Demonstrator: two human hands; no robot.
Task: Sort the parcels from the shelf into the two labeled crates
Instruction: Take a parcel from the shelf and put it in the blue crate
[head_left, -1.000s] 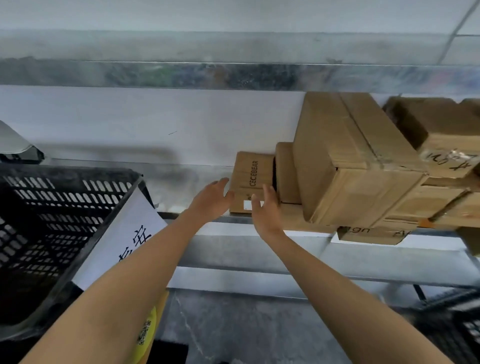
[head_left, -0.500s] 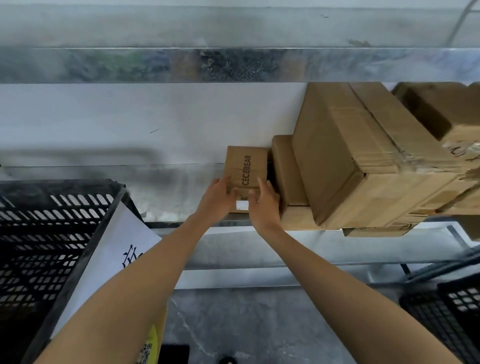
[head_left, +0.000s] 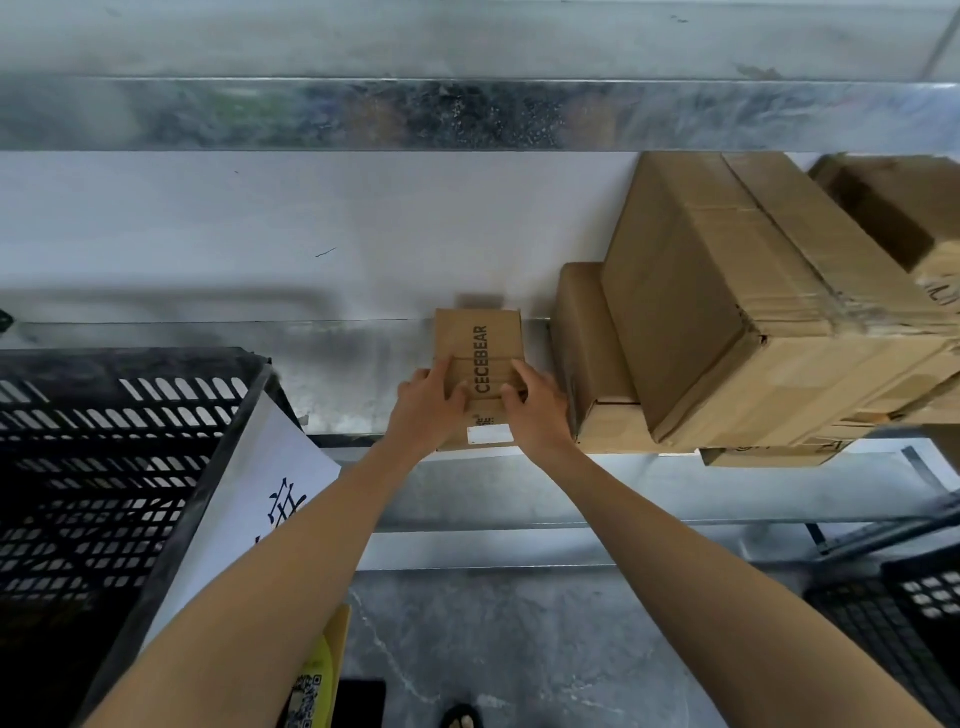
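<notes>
Left hand (head_left: 428, 410) and right hand (head_left: 537, 413), lately open, now clasp the CECEBEAR parcel (head_left: 478, 343) at the near edge of the shelf (head_left: 358, 384), slid left clear of the box stack (head_left: 701, 312), ready for sorting

A small brown cardboard parcel (head_left: 478, 353), printed CECEBEAR, is seen flat at the front edge of the metal shelf (head_left: 353, 384) and is gripped at both sides by the left hand (head_left: 428, 410) and the right hand (head_left: 537, 413). Larger parcels (head_left: 727, 312) are stacked just beside it. A black crate (head_left: 104, 467) with a paper label (head_left: 260, 488) is placed at the left, and a second crate (head_left: 909, 623) low at the right.
</notes>
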